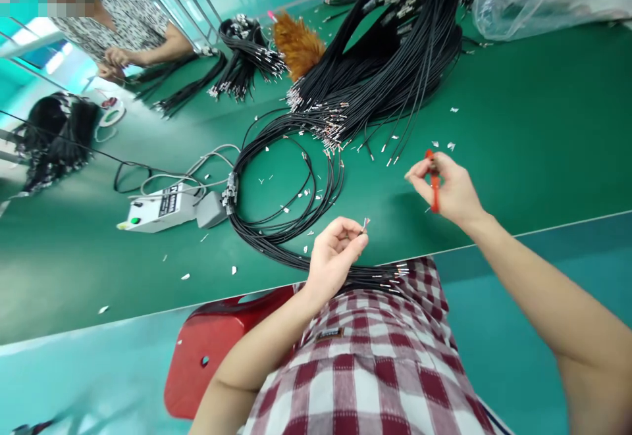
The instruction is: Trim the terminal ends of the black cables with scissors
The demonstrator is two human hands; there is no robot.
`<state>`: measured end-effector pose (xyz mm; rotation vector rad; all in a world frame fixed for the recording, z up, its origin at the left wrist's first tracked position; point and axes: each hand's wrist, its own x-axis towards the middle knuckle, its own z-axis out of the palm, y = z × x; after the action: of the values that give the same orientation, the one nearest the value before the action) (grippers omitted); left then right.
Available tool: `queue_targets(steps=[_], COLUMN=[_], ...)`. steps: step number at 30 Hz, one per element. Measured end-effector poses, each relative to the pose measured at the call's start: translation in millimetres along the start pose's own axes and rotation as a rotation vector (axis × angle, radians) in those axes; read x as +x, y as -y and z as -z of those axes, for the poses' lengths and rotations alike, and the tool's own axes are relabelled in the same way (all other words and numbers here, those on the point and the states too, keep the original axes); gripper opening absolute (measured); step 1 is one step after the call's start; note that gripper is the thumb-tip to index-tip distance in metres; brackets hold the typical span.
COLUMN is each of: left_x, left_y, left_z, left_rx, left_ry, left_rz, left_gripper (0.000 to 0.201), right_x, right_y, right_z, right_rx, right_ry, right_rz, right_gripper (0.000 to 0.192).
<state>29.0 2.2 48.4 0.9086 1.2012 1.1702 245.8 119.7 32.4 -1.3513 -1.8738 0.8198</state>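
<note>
Looping through the centre of the frame, a bundle of black cables [247,228] looks light and springy, likely to slide if held loosely, best taken by its black covering. Just right, the left hand [333,254] has thumb and forefinger pinched on a cable end [365,226], low centre; those thin wires look soft and easily bent, so gripping just behind them seems right. Centre right now, the right hand [457,188] curls round a small red tool [435,199], well apart from the cable end.

Across the green table [543,126]: a white box [160,208] at left, a brown duster [299,47] at upper centre, a great heap of cables [395,73] beside it, a clear plastic bag [553,0] at upper right. White scraps [185,276] lie scattered about. Around it, a co-worker [131,10] at upper left, hands together; a red stool [197,362], lower left; blue-green floor [498,336], lower right.
</note>
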Motion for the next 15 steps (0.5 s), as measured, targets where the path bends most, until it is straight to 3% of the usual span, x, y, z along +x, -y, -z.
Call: queue_targets(steps=[3, 5, 8, 10, 13, 15], left_x=[1.7, 3.1, 5.3, 6.5, 7.7, 7.9], left_y=[2.9, 6.5, 10.2, 11.0, 11.4, 11.9], left_z=[-0.1, 1.6, 3.5, 3.6, 2.8, 2.6], left_rx=[-0.069, -0.089, -0.120, -0.123, -0.099, -0.084], left_ry=[0.035, 0.050, 0.061, 0.064, 0.078, 0.092], left_rz=[0.036, 0.044, 0.057, 0.072, 0.075, 0.057], left_gripper=[0.029, 0.028, 0.027, 0.026, 0.026, 0.027], right_x=[9.2, 1.9, -17.4, -29.2, -39.1, -39.6], right_y=[-23.0, -26.8, -11.5, 7.1, 28.9, 31.2], right_z=[-3.9, -16.6, -35.3, -41.4, -43.2, -43.7], right_rx=[-0.228, -0.073, 0.360, 0.514, 0.559, 0.490], right_ry=[-0.089, -0.118, -0.064, 0.004, 0.086, 0.059], right_rz=[-0.023, -0.061, -0.097, -0.106, -0.080, -0.043], right_gripper=[0.006, 0.007, 0.023, 0.028, 0.026, 0.019])
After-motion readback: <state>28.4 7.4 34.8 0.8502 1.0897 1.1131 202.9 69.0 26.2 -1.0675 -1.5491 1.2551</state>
